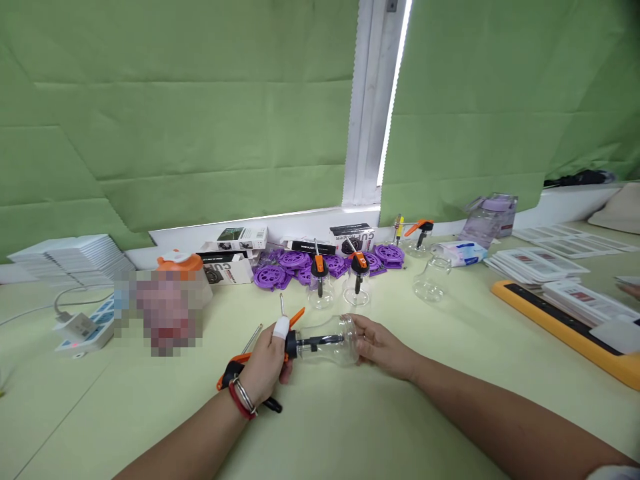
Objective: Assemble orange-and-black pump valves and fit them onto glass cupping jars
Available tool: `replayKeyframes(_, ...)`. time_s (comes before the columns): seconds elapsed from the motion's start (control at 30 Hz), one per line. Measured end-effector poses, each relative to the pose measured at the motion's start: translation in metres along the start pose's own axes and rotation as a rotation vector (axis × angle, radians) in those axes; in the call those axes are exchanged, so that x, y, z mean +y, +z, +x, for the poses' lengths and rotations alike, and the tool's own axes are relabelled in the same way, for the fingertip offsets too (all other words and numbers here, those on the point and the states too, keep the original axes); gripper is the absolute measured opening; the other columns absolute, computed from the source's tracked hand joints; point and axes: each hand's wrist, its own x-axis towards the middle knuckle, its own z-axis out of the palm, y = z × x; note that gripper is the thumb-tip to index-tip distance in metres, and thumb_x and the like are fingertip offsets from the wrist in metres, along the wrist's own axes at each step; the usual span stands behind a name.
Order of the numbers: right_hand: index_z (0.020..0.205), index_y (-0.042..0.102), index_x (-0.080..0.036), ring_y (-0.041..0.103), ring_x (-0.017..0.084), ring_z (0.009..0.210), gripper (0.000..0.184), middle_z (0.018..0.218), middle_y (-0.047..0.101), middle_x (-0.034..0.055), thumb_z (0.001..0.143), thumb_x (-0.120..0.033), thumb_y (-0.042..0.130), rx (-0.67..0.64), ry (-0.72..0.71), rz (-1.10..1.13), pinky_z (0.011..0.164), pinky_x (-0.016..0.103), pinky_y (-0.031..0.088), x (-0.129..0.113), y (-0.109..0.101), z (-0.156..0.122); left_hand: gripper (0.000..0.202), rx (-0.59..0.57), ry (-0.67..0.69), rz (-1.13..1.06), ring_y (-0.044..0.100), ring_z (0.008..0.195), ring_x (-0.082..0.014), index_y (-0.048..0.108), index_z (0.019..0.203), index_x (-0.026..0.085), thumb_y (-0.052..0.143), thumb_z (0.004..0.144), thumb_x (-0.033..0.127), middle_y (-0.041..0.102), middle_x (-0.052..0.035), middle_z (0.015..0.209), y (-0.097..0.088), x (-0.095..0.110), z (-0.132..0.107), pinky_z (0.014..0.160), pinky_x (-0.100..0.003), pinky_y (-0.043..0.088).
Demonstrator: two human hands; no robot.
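Note:
A clear bell-shaped bottle [330,353] lies sideways between my hands, with a black rod inside it. My left hand [263,367], a white cover on its thumb, is closed round the black and orange lever top at the bottle's neck. At the other end, the fingers of my right hand [383,347] grip the wide base. Another black and orange lever top [231,373] rests on the table by my left wrist, partly hidden by it. Just beyond, two clear bottles with lever tops [320,267] [359,263] stand upright.
Purple plastic reels [273,275] and printed boxes [230,267] lie along the wall. A topless bottle [433,280] stands right of centre, near a tissue pack [460,253]. Printed sheets and a yellow-black paper cutter [565,333] occupy the right; a power strip [93,327] sits left.

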Motion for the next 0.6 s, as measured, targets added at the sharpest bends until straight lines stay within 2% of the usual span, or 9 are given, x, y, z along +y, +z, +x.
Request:
replayKeyframes(0.07,0.125,0.045,-0.016,0.049,0.009,0.055,0.067,0.083,0.056,0.0038,0.078,-0.063,0.055,-0.002,0.007,-0.030,0.052,0.024,0.041,0.001,-0.001,0.001,0.047,0.010,0.001,0.016,0.038,0.031,-0.0086,0.049,0.076,0.019,0.035,0.082,0.064,0.042,0.0078,0.044,0.002,0.002,-0.003,0.031,-0.022,0.029)
replayKeyframes(0.17,0.101,0.054,-0.014,0.045,0.008,0.046,0.057,0.061,0.052,-0.0014,0.080,-0.066,0.048,0.000,0.014,-0.085,0.045,0.021,0.034,0.002,-0.003,0.001,0.047,0.002,0.004,0.044,0.037,0.029,-0.0086,0.046,0.072,0.020,0.035,0.082,0.064,0.040,0.0085,0.041,0.004,0.004,-0.006,0.032,-0.022,0.028)
replayKeyframes(0.23,0.089,0.055,-0.014,0.044,0.008,0.043,0.055,0.056,0.051,-0.0016,0.080,-0.067,0.045,-0.002,0.013,-0.109,0.043,0.020,0.031,0.002,-0.004,0.002,0.048,-0.003,-0.004,0.041,0.037,0.030,-0.0087,0.045,0.072,0.020,0.036,0.081,0.065,0.039,0.0087,0.042,0.005,0.006,-0.007,0.032,-0.022,0.029)
replayKeyframes(0.3,0.087,0.056,-0.014,0.042,0.008,0.043,0.055,0.056,0.052,-0.0009,0.081,-0.067,0.044,0.001,0.009,-0.124,0.043,0.021,0.031,0.001,-0.003,0.001,0.048,-0.003,-0.009,0.020,0.037,0.031,-0.0088,0.045,0.074,0.020,0.037,0.080,0.066,0.038,0.0091,0.044,0.004,0.007,-0.006,0.031,-0.022,0.029)
replayKeyframes(0.37,0.102,0.057,-0.014,0.046,0.009,0.050,0.057,0.069,0.058,0.0036,0.082,-0.066,0.045,0.010,-0.005,-0.112,0.046,0.021,0.035,-0.001,-0.002,0.000,0.047,-0.011,0.003,-0.001,0.037,0.031,-0.0085,0.045,0.074,0.020,0.038,0.080,0.066,0.038,0.0092,0.044,0.002,0.007,-0.004,0.030,-0.022,0.028)
replayKeyframes(0.43,0.130,0.043,-0.020,0.055,0.014,0.071,0.067,0.103,0.059,0.0117,0.080,-0.062,0.052,0.010,-0.045,-0.077,0.054,0.024,0.043,-0.005,0.001,-0.001,0.047,-0.020,0.017,-0.021,0.036,0.031,-0.0082,0.045,0.072,0.020,0.038,0.080,0.066,0.040,0.0084,0.044,0.000,0.007,-0.001,0.031,-0.022,0.028)
replayKeyframes(0.5,0.145,0.019,-0.030,0.053,0.018,0.094,0.085,0.133,0.040,0.0139,0.076,-0.055,0.063,0.001,-0.096,-0.061,0.067,0.028,0.047,-0.008,0.003,-0.003,0.047,-0.021,0.018,-0.031,0.036,0.031,-0.0083,0.045,0.070,0.020,0.037,0.081,0.065,0.041,0.0074,0.042,-0.002,0.006,0.001,0.031,-0.022,0.029)
replayKeyframes(0.53,0.146,0.013,-0.033,0.051,0.018,0.099,0.091,0.139,0.033,0.0129,0.075,-0.051,0.066,-0.007,-0.112,-0.061,0.073,0.030,0.047,-0.009,0.003,-0.004,0.047,-0.018,0.017,-0.031,0.036,0.031,-0.0084,0.045,0.069,0.020,0.036,0.081,0.065,0.041,0.0071,0.042,-0.002,0.005,0.001,0.031,-0.022,0.029)
replayKeyframes(0.6,0.146,0.015,-0.034,0.051,0.017,0.100,0.090,0.140,0.031,0.0114,0.075,-0.045,0.069,-0.024,-0.121,-0.059,0.080,0.032,0.045,-0.009,0.004,-0.005,0.047,-0.011,0.023,-0.019,0.036,0.030,-0.0085,0.046,0.069,0.020,0.036,0.082,0.064,0.041,0.0071,0.041,-0.002,0.004,0.001,0.031,-0.021,0.028)
